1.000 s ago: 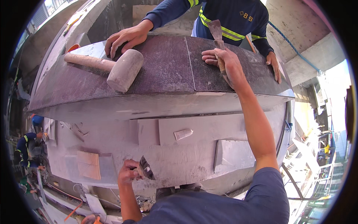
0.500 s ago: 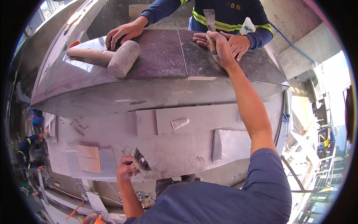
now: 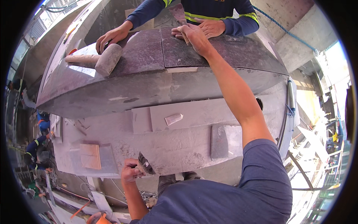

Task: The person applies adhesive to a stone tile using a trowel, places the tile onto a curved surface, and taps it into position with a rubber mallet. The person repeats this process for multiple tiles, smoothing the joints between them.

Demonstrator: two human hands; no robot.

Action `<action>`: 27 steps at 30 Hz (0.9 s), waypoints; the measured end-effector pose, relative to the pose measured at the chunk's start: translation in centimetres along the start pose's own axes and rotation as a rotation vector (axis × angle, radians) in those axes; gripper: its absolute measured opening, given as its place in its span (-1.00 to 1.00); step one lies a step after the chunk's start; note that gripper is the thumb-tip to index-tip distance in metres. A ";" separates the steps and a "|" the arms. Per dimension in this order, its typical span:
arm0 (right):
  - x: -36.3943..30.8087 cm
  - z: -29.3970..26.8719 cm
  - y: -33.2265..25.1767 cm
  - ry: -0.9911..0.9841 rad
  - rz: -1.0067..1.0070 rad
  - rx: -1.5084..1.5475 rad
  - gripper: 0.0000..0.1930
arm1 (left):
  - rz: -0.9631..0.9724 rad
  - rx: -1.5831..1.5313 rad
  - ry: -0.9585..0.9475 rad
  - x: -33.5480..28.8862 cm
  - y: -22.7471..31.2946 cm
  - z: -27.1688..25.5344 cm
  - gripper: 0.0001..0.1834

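In my closed right hand is a putty knife, its blade pointing up and away and its handle end near the slab. That hand is over the right-hand dark stone slab, close to the seam and overlapping a co-worker's hand in the picture. My left hand, low near my body, pinches a flat dark pointed piece with a glossy black patch on it; its exact kind is unclear. The left-hand dark slab meets the other along a narrow seam.
A rubber mallet lies on the left slab beside the co-worker's other hand. Below are a pale tube on a long board, tile pieces and a grey offcut. A blue rope hangs at right.
The view has shifted, moving the slabs leftward in the picture. My right hand has come slightly toward the seam, and the putty knife blade now tilts left. My left hand keeps its dark piece.
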State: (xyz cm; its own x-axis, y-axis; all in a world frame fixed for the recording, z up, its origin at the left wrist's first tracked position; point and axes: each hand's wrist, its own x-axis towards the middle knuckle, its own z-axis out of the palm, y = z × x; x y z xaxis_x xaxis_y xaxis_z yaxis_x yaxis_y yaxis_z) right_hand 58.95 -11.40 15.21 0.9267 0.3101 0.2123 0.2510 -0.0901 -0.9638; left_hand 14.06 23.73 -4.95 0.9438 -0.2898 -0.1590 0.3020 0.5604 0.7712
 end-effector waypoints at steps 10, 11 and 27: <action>0.1 -1.0 1.3 0.009 -0.021 0.015 -0.49 | 0.056 0.064 0.063 -1.7 -0.3 0.6 -0.60; 0.0 -1.0 1.2 0.006 -0.022 -0.012 -0.49 | 0.066 0.049 0.067 -2.1 -0.5 0.5 -0.60; -30.2 9.0 -6.5 0.085 0.319 0.196 -0.59 | 0.270 0.228 0.534 5.7 3.2 11.3 -0.63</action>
State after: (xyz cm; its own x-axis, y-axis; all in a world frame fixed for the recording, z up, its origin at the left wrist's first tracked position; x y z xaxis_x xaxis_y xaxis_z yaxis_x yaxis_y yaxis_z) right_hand 26.85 -11.70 13.64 0.9715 0.2154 -0.0985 -0.1042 0.0155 -0.9944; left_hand 18.93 15.13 3.56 0.9374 0.2981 -0.1803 0.0632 0.3635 0.9295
